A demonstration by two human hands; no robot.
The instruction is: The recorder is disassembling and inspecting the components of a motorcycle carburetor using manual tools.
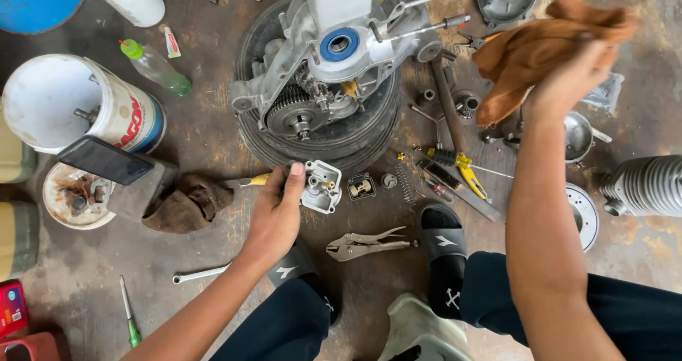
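Centrally, toward the floor's [213, 130] far edge, the engine case [330, 56] sits on a tyre [369, 130], gears exposed. Near the far-right corner, the right hand [568, 84] is closed around a brown rag [533, 45], held above the floor. Just in front of the tyre, the left hand [275, 212] pinches a small carburettor body [321, 186] between thumb and fingers. Locking pliers [366, 244] lie nearer the person, between the two sandals [440, 237].
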